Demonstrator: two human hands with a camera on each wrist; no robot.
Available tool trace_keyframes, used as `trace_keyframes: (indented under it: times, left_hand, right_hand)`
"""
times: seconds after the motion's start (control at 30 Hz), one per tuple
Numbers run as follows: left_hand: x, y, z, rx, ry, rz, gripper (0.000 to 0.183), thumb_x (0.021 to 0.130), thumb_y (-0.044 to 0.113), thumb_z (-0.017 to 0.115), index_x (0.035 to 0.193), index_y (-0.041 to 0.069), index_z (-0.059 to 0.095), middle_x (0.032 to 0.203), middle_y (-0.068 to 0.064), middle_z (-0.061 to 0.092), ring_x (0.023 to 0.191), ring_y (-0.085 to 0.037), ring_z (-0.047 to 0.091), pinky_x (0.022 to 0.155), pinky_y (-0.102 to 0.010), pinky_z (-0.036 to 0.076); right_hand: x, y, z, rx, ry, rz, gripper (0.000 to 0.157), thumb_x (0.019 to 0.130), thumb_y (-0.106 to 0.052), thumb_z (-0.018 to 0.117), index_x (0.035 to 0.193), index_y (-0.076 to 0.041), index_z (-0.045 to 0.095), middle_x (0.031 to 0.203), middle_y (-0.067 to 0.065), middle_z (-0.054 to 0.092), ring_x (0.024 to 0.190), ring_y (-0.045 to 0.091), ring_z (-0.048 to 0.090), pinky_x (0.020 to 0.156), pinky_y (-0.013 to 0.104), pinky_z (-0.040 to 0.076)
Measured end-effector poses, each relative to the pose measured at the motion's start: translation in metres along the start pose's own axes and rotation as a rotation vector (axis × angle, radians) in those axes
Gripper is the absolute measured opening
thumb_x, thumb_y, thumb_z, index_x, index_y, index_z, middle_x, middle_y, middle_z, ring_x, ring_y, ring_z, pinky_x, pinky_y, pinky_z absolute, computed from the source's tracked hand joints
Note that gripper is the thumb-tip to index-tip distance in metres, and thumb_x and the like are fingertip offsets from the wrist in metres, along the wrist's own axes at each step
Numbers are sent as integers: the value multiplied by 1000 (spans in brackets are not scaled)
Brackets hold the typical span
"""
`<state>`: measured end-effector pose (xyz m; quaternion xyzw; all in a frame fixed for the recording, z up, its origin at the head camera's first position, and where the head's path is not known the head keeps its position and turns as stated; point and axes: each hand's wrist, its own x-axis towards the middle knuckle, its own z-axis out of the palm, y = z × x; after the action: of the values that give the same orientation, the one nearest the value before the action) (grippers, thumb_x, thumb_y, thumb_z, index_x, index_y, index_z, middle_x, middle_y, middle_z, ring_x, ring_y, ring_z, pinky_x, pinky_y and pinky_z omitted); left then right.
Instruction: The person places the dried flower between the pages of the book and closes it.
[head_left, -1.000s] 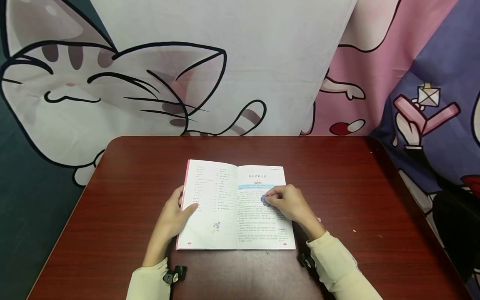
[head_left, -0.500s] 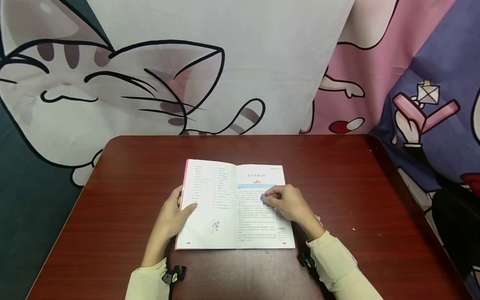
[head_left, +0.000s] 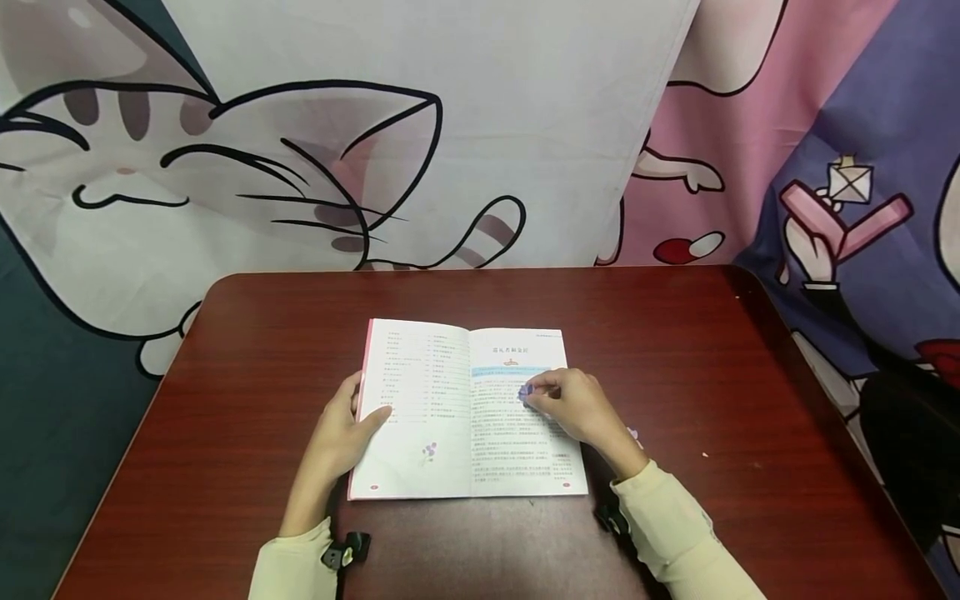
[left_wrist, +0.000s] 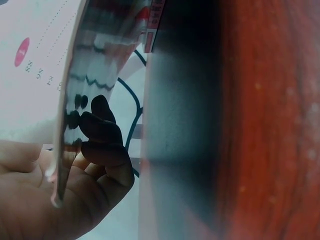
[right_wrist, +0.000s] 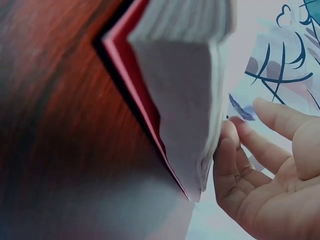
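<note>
An open book (head_left: 442,450) with printed pages lies on the table, its cover pink-red at the edges. My left hand (head_left: 342,433) grips its left edge, thumb on the page. In the left wrist view the curled fingers (left_wrist: 102,132) show behind the cover. Over the right page, my right hand (head_left: 577,404) pinches a small purple, flat, petal-like piece (head_left: 524,392) between thumb and fingertips. The right wrist view shows that purple piece (right_wrist: 241,107) at the fingertips, close to the stacked page edges (right_wrist: 175,100); its exact kind cannot be made out.
The dark red wooden table (head_left: 675,333) extends around the book. Behind it hangs a curtain (head_left: 562,125) with cartoon cat drawings. Black wrist cameras (head_left: 347,550) are strapped at both cuffs. A tiny white speck (head_left: 705,455) lies right of the right forearm.
The purple piece has turned a little between the right fingertips. The head view has shifted slightly. Both hands keep their places on and over the book.
</note>
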<state>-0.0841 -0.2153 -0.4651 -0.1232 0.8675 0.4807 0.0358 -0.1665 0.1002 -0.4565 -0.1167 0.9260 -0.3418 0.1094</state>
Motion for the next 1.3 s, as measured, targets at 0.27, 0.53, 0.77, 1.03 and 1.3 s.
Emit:
trace_keyframes:
  times: [0.27, 0.53, 0.77, 1.03, 1.3]
  left_hand:
    - [-2, 2, -1, -8, -2, 9, 69, 96, 7, 66, 152, -5, 27, 119, -31, 65, 77, -23, 68, 62, -30, 54]
    - [-2, 1, -2, -12, -5, 8, 70, 96, 7, 66, 152, -5, 27, 120, -31, 64, 78, -23, 68, 63, -30, 54]
    - [-2, 1, -2, -2, 0, 17, 69, 96, 7, 66, 152, -5, 28, 118, -30, 65, 77, -21, 67, 62, -29, 54]
    - [-2, 0, -2, 15, 0, 21, 69, 96, 8, 66, 152, -6, 28, 121, -31, 64, 81, -24, 68, 65, -31, 54]
    - [-3, 2, -3, 41, 5, 18, 70, 96, 10, 66, 152, -6, 27, 125, -32, 62, 86, -27, 68, 70, -36, 55]
  right_hand:
    - [-2, 0, -2, -33, 12, -13, 25, 83, -19, 82, 107, -11, 79, 92, 1, 71, 78, 12, 61, 70, 29, 48]
    - [-5, 1, -1, -49, 14, -10, 29, 82, -20, 83, 110, -11, 78, 94, 2, 70, 81, 14, 62, 73, 31, 49]
    - [-6, 1, -1, -53, 8, -15, 33, 82, -18, 83, 113, -10, 76, 93, 2, 68, 84, 16, 62, 76, 32, 50]
    - [-6, 2, -1, -50, 14, -12, 35, 81, -18, 83, 114, -10, 75, 92, 1, 65, 81, 15, 60, 73, 31, 48]
    - [-14, 1, -10, -29, 118, -59, 35, 80, -15, 83, 113, -7, 75, 92, 3, 68, 75, 13, 60, 70, 31, 47]
